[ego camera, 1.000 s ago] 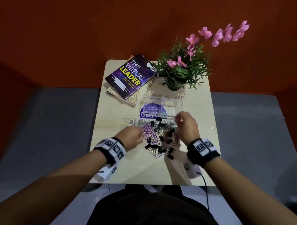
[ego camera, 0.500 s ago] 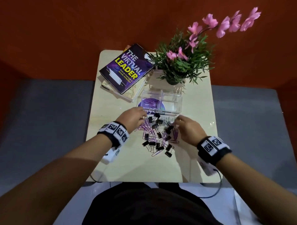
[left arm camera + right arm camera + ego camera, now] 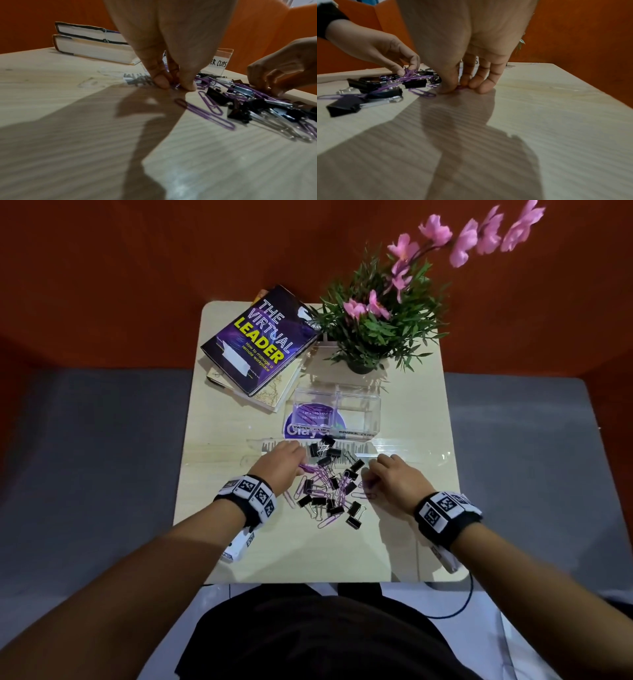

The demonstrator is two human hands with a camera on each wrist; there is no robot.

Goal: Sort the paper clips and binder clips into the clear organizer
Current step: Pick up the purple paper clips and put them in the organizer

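Head view, both hands' fingers pinching purple paper clips [image 3: 317, 470], contact partly hidden

Glossy wood-grain table [image 3: 239, 542], clear-plastic organizer [image 3: 373, 405]

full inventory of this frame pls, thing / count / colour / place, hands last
clear plastic two-compartment organizer: one, transparent, mid table, before the plant; left compartment holds a few purple paper clips, right looks empty.
loose purple wire paper clips: many, purple, in the pile between the hands.
black binder clips: many, black with silver handles, same pile.
stacked books: two, top purple cover, far left of table.
potted plant with pink flowers: one, green and pink, far right.
light wooden table: one, beige.
left hand: pinches purple paper clips.
right hand: pinches a purple paper clip.
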